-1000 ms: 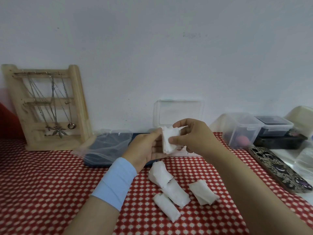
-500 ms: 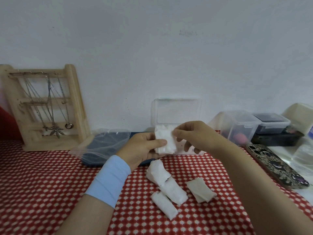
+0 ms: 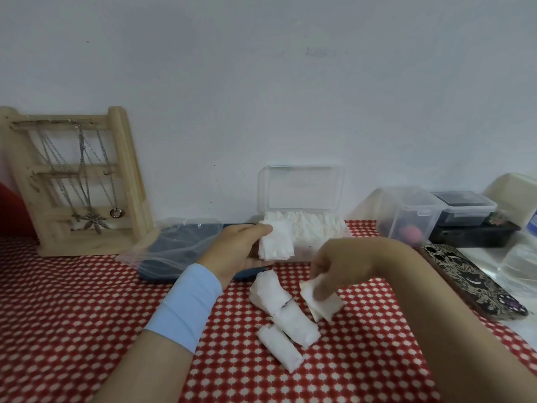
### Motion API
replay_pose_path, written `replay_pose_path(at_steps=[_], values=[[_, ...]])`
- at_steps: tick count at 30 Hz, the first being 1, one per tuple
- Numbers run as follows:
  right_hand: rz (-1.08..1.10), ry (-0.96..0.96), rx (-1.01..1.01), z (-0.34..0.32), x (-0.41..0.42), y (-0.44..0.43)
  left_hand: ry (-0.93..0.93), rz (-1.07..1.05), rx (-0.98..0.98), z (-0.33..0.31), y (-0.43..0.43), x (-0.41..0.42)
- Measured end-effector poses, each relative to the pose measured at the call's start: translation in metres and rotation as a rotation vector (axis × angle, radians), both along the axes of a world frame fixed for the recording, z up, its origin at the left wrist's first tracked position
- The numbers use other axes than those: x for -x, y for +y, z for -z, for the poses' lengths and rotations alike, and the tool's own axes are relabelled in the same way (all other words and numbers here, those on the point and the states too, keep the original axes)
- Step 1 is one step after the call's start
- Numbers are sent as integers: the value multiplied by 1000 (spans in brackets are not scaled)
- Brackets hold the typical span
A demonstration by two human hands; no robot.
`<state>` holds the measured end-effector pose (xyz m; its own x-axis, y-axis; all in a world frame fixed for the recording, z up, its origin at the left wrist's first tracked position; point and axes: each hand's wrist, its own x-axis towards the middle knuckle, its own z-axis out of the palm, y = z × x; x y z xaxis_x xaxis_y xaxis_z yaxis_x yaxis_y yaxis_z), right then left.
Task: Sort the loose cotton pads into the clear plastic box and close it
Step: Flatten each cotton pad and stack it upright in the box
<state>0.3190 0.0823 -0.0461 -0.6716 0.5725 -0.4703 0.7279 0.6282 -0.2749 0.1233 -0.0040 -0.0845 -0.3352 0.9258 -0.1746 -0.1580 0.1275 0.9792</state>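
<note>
Right hand (image 3: pixel 334 269) dropped to pinch another pad (image 3: pixel 321 301).
My left hand (image 3: pixel 241 245) still pinches the stack (image 3: pixel 276 242); three pads (image 3: pixel 279 318) wait beside my right.

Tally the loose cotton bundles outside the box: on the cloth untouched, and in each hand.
Untouched on cloth: 3
Left hand: 1
Right hand: 1
Total: 5

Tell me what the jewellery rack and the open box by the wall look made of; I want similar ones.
The jewellery rack looks like pale unfinished wood: matte, with visible grain and no gloss. The open box looks like clear hard plastic: the white pads inside show through its wall, and its raised lid is see-through with faint glare.
</note>
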Motion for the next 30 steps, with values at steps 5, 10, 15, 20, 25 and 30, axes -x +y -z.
replay_pose_path(at_steps=[5, 10, 15, 20, 25, 30], values=[[232, 762, 347, -8, -4, 7, 31, -57, -27, 2, 1, 1], [301, 964, 335, -2, 9, 2, -74, 25, -54, -1, -1, -6], [312, 958, 232, -1, 15, -1, -54, 24, -37, -3, -1, -8], [368, 941, 114, 0, 21, -3, -44, 77, -42, -6, -3, -8], [412, 939, 17, 2, 24, -4, -100, 194, -61, -11, -7, -9], [348, 937, -352, 4, 28, -7, 30, 208, -80, -8, -9, -8]])
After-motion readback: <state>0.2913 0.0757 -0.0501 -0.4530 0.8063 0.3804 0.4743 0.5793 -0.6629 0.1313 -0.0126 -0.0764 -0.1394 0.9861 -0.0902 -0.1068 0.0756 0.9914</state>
